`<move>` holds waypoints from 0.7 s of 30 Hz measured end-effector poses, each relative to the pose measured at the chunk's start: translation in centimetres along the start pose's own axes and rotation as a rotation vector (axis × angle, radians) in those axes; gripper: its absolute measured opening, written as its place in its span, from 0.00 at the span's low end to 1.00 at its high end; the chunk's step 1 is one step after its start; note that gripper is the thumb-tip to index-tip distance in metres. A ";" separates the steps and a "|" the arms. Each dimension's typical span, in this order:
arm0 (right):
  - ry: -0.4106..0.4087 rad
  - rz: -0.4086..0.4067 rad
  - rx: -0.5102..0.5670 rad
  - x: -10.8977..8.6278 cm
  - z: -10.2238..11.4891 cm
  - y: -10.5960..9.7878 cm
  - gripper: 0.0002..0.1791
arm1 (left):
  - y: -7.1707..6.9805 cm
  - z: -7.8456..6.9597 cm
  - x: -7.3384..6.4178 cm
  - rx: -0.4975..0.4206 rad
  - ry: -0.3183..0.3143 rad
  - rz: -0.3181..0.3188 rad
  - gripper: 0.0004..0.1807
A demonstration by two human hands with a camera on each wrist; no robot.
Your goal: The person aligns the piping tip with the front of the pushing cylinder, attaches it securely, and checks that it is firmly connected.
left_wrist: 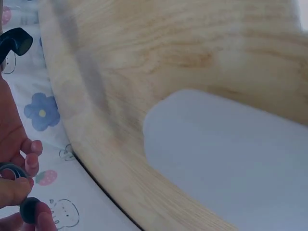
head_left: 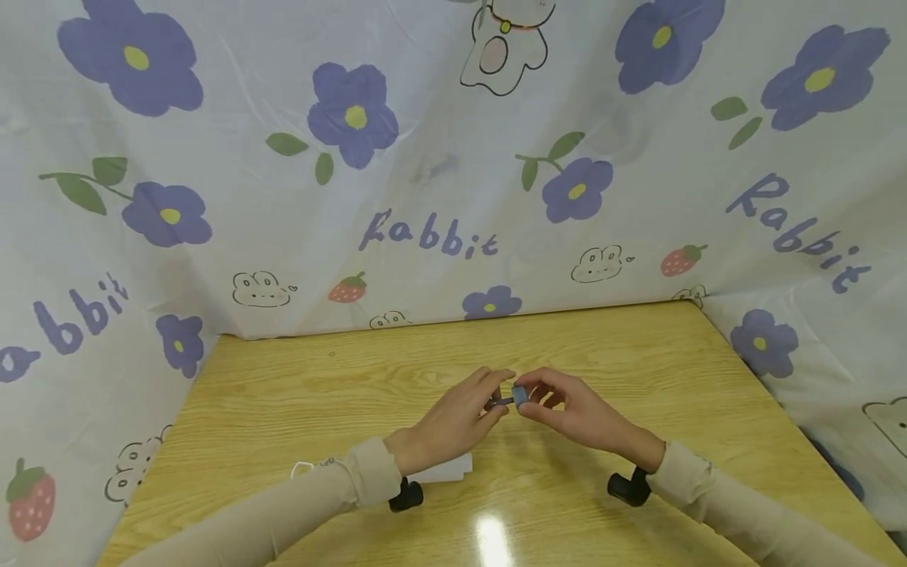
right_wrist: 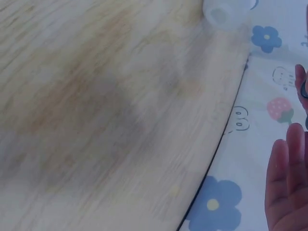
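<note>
Over the middle of the table, both hands meet at a small blue-grey piece (head_left: 520,395) with a thin dark stem (head_left: 502,402). My left hand (head_left: 457,413) pinches the stem side between thumb and fingers. From the right, my right hand (head_left: 577,405) grips the blocky end between thumb and fingertips. In the left wrist view a dark curved band (left_wrist: 14,169) and a dark round end (left_wrist: 29,210) show among the fingers. The right wrist view catches only part of a hand (right_wrist: 288,180) at its edge. The piece's exact kind cannot be made out.
A smooth white object (head_left: 442,470) with a rounded end lies on the wooden table (head_left: 319,394) below my left forearm, partly hidden by it. A thin white loop (head_left: 301,468) shows left of it. Patterned cloth (head_left: 425,157) stands behind and at both sides.
</note>
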State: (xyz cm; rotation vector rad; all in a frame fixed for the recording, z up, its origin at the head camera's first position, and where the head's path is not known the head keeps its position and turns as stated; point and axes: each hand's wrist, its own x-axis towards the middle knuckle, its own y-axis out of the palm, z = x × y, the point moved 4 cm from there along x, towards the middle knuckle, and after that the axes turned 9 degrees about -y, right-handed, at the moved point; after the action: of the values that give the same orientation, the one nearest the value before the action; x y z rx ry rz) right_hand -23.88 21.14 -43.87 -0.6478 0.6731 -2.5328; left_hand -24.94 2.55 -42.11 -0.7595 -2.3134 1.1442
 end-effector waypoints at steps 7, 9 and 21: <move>0.005 0.005 0.043 0.2 0.0 0.8 0.15 | -0.1 -0.4 0.3 -0.063 -0.047 0.018 0.24; 0.012 0.007 0.061 0.2 -0.1 1.0 0.16 | 0.0 -0.4 0.4 -0.114 -0.078 0.024 0.26; 0.017 -0.012 0.158 0.4 -0.7 1.7 0.17 | 0.1 -1.0 0.0 -0.465 -0.141 0.032 0.29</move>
State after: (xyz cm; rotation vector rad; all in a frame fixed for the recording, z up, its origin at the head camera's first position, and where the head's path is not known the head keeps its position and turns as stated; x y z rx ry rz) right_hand -24.03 19.82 -45.23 -0.5772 0.4699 -2.5727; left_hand -24.26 3.16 -41.59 -0.9015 -2.7380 0.6915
